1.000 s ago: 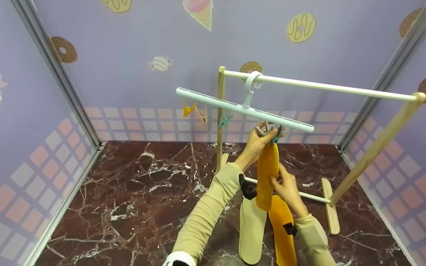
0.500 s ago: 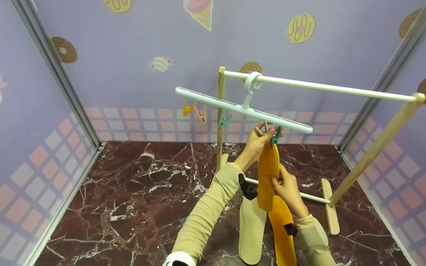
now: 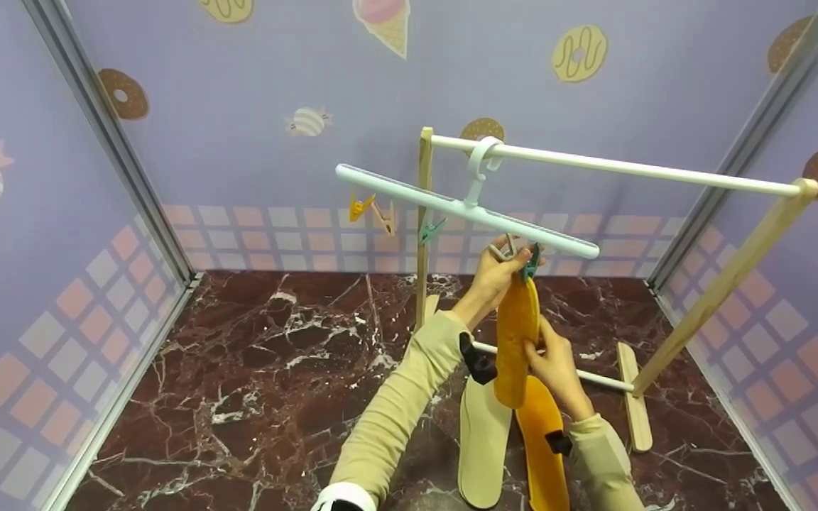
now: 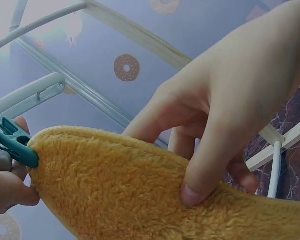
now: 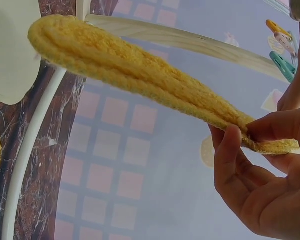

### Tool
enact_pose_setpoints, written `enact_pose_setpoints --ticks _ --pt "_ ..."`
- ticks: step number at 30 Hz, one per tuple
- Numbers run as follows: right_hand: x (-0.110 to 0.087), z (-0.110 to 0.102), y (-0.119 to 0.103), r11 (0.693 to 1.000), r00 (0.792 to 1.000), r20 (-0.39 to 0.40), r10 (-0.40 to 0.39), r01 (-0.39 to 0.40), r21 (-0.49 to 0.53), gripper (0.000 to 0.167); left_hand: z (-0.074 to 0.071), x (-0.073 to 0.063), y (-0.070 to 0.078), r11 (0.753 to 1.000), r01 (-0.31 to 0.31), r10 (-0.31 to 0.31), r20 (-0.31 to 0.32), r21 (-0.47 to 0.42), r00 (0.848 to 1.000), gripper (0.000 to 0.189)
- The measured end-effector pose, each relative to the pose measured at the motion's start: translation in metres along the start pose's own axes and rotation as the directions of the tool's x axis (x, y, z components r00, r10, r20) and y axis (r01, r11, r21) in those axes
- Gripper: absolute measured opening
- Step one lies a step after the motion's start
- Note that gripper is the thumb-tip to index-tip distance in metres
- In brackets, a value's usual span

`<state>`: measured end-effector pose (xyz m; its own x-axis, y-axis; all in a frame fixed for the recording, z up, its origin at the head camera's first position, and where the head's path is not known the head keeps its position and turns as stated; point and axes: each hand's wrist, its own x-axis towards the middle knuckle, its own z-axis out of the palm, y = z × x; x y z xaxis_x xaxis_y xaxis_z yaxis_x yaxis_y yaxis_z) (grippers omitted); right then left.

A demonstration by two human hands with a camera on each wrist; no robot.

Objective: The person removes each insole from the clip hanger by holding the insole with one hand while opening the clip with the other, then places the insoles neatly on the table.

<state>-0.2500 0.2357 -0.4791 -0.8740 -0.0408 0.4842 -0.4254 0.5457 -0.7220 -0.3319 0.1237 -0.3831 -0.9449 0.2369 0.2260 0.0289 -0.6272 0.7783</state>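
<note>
In the head view my left hand [image 3: 491,278] pinches a grey clothespin [image 3: 503,250] beneath the right part of a pale hanger [image 3: 467,210]. Right beside its fingertips, a teal clothespin [image 4: 16,141] bites the upper end of a fuzzy yellow insole [image 4: 110,180], which hangs down from it. Fingers and thumb of my right hand [image 5: 270,175] pinch the insole's edge partway along its length. The grey clothespin's jaws are hidden among the left fingers. On the marbled surface below lie a cream insole [image 3: 481,447] and another yellow insole [image 3: 545,465].
The hanger hooks over the white bar of a wooden rack [image 3: 615,165]. Off its left half dangle a yellow clothespin [image 3: 359,208], a beige clothespin [image 3: 383,220] and a second teal clothespin [image 3: 432,230]. Patterned walls [image 3: 238,142] enclose the dark marbled surface [image 3: 253,397].
The held insole shifts very slightly to the right, and the hanger tips sway a little. Both hands keep their hold in nearly the same place.
</note>
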Motion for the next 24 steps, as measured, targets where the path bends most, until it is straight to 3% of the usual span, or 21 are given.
enact_pose_setpoints --ticks 9,17,24 --pt "-0.0041 0.0022 0.0043 0.997 0.997 0.019 0.081 -0.081 0.016 0.037 -0.0004 -0.0018 -0.001 0.999 0.039 -0.038 -0.096 0.003 0.995 0.03" --pt "-0.004 0.003 0.0066 0.999 0.999 -0.033 -0.004 0.002 -0.044 0.033 0.0008 0.0004 -0.0007 0.997 0.067 -0.062 -0.129 0.035 0.99 0.03" --pt "-0.0047 0.0031 0.0084 0.999 0.999 -0.033 -0.012 0.011 -0.048 0.033 0.0019 0.0018 -0.0014 0.996 0.074 -0.066 -0.138 0.054 0.988 0.025"
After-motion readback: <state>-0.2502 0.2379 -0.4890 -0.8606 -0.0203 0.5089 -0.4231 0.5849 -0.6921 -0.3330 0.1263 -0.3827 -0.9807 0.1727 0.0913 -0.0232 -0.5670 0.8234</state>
